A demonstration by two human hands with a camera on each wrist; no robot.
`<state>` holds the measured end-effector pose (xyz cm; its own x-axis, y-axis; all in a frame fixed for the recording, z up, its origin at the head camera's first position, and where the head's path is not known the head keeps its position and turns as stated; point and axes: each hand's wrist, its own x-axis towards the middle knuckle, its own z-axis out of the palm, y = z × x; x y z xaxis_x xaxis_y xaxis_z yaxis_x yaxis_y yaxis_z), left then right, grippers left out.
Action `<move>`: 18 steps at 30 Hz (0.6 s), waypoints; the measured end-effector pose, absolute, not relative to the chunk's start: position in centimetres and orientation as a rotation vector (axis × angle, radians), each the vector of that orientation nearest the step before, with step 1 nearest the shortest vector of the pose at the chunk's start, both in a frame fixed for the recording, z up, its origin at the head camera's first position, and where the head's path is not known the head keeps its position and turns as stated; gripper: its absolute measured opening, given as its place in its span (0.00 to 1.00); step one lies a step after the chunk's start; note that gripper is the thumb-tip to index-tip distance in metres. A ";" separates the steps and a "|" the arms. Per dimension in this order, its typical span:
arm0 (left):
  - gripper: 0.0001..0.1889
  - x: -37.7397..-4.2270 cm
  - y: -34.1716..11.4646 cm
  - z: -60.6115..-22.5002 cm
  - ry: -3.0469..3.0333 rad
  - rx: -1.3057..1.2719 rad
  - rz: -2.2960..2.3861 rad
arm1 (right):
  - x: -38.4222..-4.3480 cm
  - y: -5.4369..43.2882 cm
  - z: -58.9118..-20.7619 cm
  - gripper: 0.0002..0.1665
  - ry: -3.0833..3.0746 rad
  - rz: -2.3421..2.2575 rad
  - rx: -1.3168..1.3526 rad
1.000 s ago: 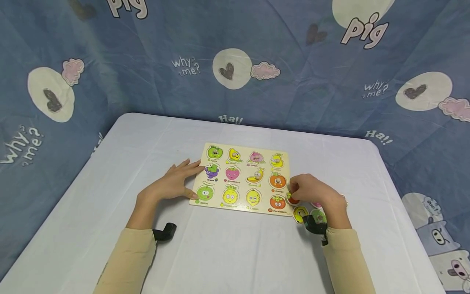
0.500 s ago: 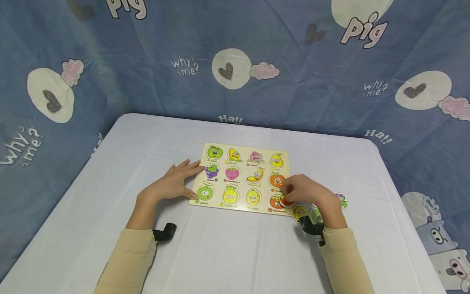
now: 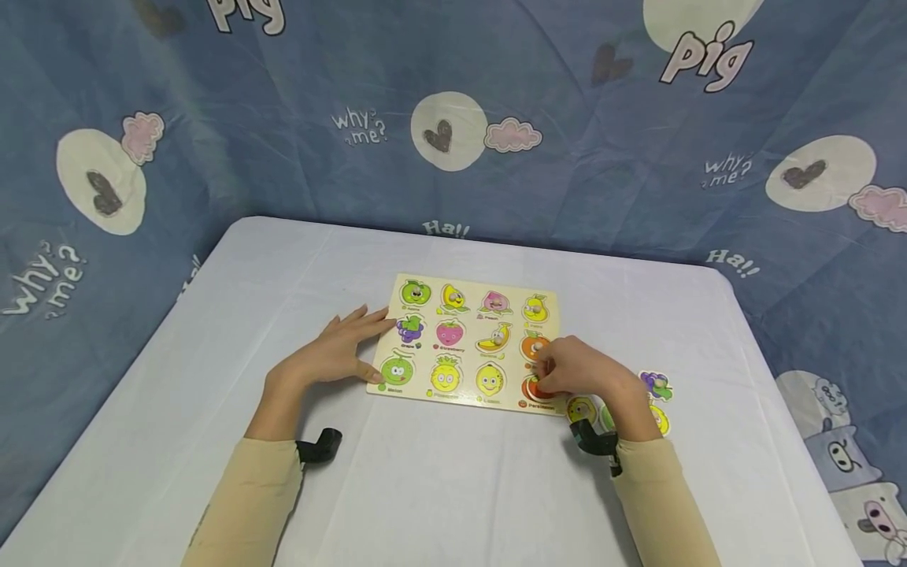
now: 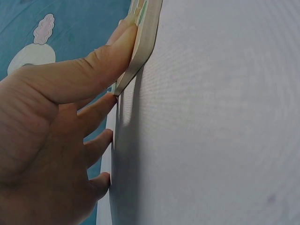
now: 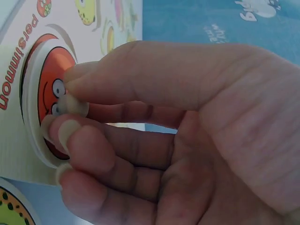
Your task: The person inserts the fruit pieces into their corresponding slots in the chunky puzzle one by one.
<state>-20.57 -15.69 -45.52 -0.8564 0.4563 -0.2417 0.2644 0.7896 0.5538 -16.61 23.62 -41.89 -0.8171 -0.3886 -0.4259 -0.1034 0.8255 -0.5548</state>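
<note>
A pale fruit puzzle board (image 3: 468, 362) lies on the table, with printed fruits and labels in rows. My right hand (image 3: 584, 370) is over its near right corner, pinching the small round knob (image 5: 75, 107) of a red persimmon piece (image 5: 51, 75) between thumb and fingers. That piece sits over the spot labelled Persimmon; a strip of printed red shows past its edge in the right wrist view. At the board's left edge is my left hand (image 3: 333, 350), fingers spread. Its thumb (image 4: 117, 51) presses on the board's corner, and other fingertips touch the table.
Several loose pieces lie right of the board, partly under my right wrist: a round yellow one (image 3: 581, 409), a grape one (image 3: 657, 385) and another yellow one (image 3: 660, 421). White cloth (image 3: 425, 488) covers the table. A blue printed curtain (image 3: 298, 173) hangs behind.
My right hand has carried the persimmon piece leftward from beside the board onto its lower right picture, uncovering the grape piece. The left hand stays in place.
</note>
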 end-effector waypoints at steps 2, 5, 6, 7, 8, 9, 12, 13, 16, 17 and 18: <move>0.53 -20.6 -15.7 -45.6 2.618 0.549 0.731 | -16.6 23.5 -42.0 0.11 2.463 -0.718 -0.358; 0.53 -20.7 -15.7 -45.7 2.621 0.556 0.730 | -16.5 23.3 -42.1 0.11 2.435 -0.749 -0.329; 0.53 -20.7 -15.7 -45.7 2.621 0.557 0.728 | -16.5 23.2 -42.2 0.11 2.423 -0.762 -0.319; 0.53 -20.7 -15.7 -45.7 2.621 0.557 0.726 | -16.5 23.1 -42.2 0.11 2.412 -0.772 -0.309; 0.53 -20.7 -15.7 -45.7 2.620 0.555 0.725 | -16.5 23.1 -42.3 0.10 2.402 -0.784 -0.298; 0.53 -20.7 -15.7 -45.7 2.619 0.558 0.723 | -16.5 23.0 -42.3 0.10 2.395 -0.793 -0.292; 0.53 -20.8 -15.7 -45.7 2.622 0.562 0.716 | -16.5 22.9 -42.4 0.09 2.387 -0.807 -0.279; 0.53 -20.8 -15.7 -45.7 2.622 0.565 0.717 | -16.5 22.9 -42.4 0.09 2.387 -0.807 -0.272; 0.53 -20.8 -15.7 -45.7 2.623 0.566 0.711 | -16.5 22.9 -42.5 0.09 2.380 -0.804 -0.253; 0.53 -20.8 -15.7 -45.7 2.622 0.564 0.713 | -16.5 22.9 -42.5 0.09 2.378 -0.801 -0.246; 0.53 -20.8 -15.7 -45.7 2.621 0.563 0.715 | -16.5 22.9 -42.4 0.10 2.378 -0.795 -0.241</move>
<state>-20.79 -15.67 -45.66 -0.8539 0.4629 -0.2378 0.2780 0.7920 0.5435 -16.52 22.87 -42.44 -0.7959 -0.3475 -0.4958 0.0207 0.8028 -0.5958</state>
